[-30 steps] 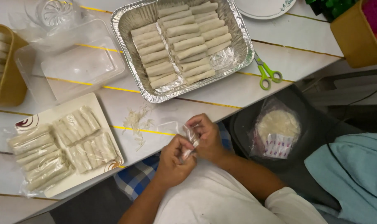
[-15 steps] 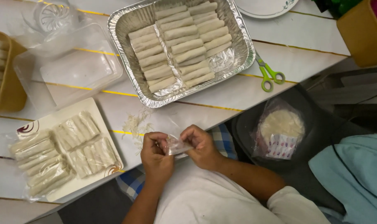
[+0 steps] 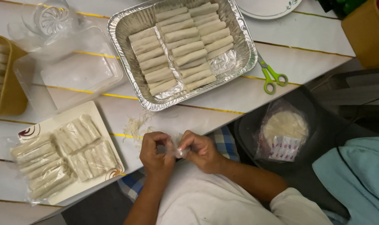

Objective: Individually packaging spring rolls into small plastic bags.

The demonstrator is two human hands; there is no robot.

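Both hands, left hand (image 3: pixel 155 151) and right hand (image 3: pixel 200 151), pinch one wrapper (image 3: pixel 175 149) between closed fingertips; one foil tray (image 3: pixel 122 25), two rows of rolls (image 3: pixel 179 46).

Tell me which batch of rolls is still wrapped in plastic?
The rolls on the white square plate near the left hand; clear plastic covers them. Those in the foil tray lie bare.

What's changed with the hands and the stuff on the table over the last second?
Both hands slid a little left along the table edge. The left hand and right hand still pinch the small clear plastic piece between them. The foil tray of rolls, the wrapped rolls on the plate and the green scissors stayed put.
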